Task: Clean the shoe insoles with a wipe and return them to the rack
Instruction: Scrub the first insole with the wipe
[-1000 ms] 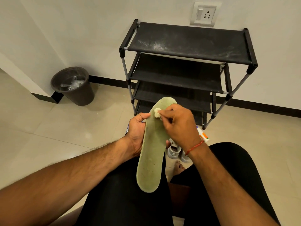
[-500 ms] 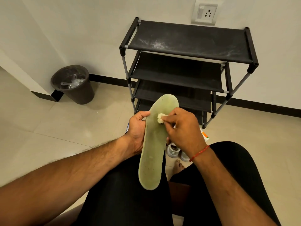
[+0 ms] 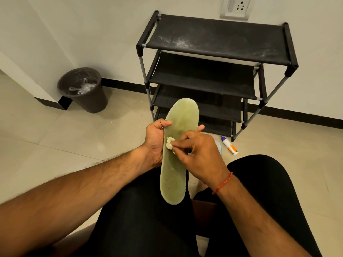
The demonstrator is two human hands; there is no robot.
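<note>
In front of the rack [image 3: 213, 39], the left hand [image 3: 155, 140] grips the insole [image 3: 174, 179] by its edges while the right hand [image 3: 200, 156] pinches a balled wipe [image 3: 169, 143] against its middle. This looks like the wiping step; next, the heel end likely needs rubbing.

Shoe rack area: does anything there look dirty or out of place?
Yes. On the rack, the top shelf carries whitish dusty smears, and a small white bottle lies on its side on the floor beside it.
</note>
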